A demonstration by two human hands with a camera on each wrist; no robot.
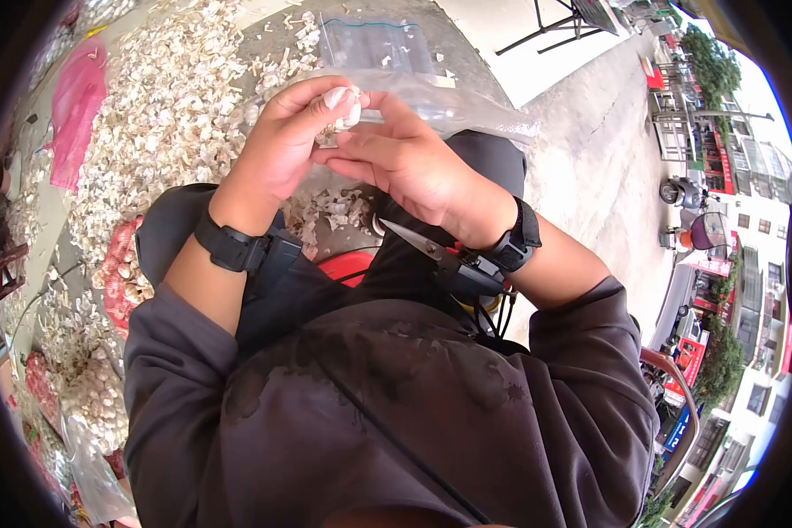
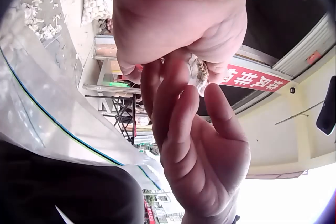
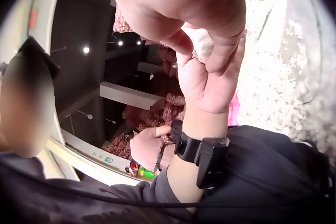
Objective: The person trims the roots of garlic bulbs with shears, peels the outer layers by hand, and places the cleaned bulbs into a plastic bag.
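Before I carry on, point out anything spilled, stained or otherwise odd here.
Dark, uneven patches mark the front of the top, looking like damp or stains. A bare, pointed blade shows over the lap beneath the right hand, oddly exposed. Pale garlic pieces lie strewn over the ground, as if spilled.

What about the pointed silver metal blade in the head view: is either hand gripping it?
No: the left hand and right hand both grip the white rounded garlic bulb, with the blade apart from their fingers.
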